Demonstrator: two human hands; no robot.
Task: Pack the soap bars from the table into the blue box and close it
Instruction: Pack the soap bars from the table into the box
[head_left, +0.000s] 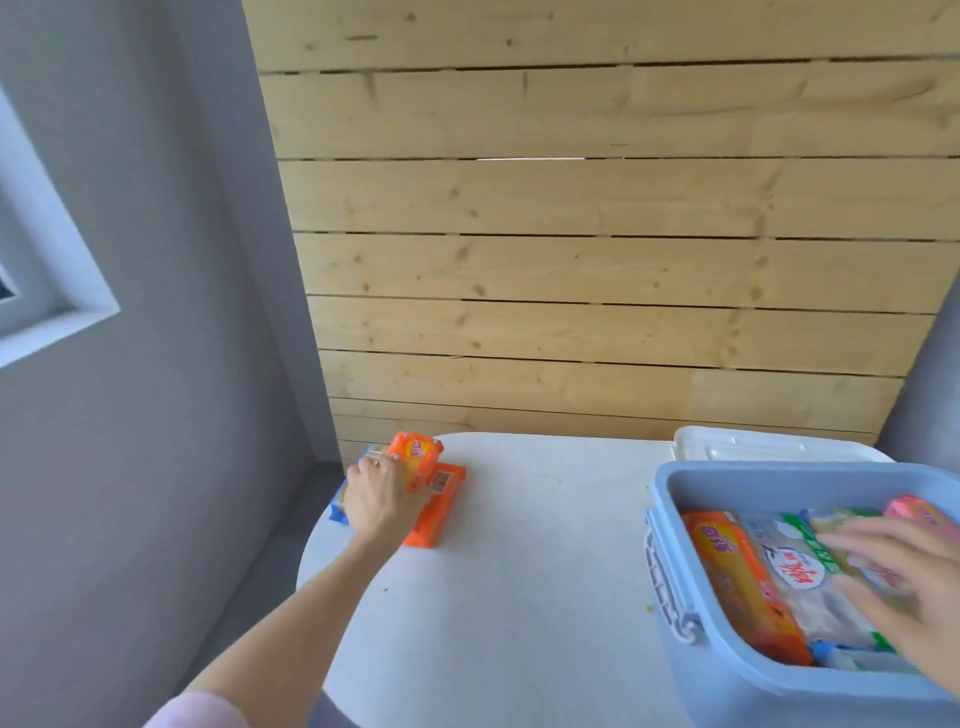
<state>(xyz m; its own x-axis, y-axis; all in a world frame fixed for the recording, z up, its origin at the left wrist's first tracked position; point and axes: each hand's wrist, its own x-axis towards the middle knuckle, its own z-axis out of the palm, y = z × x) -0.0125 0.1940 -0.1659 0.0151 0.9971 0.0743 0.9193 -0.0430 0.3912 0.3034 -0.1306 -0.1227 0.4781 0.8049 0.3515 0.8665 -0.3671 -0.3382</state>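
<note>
The blue box (727, 670) stands open at the right front of the white table (519, 571), with several wrapped soap bars packed inside, among them an orange one (737, 582) and green-and-white ones (810, 566). My right hand (904, 587) rests flat, fingers spread, on the bars in the box. At the table's far left, my left hand (376, 499) grips an orange soap bar (418, 454), tilted up. Beneath it lie another orange bar (436, 514) and a blue-wrapped bar (340, 506), partly hidden by my hand.
The box's white lid (748, 444) lies behind the box at the table's back right. A white latch handle (667, 587) hangs on the box's left side. A wooden plank wall stands just behind the table; a grey wall and window frame are on the left.
</note>
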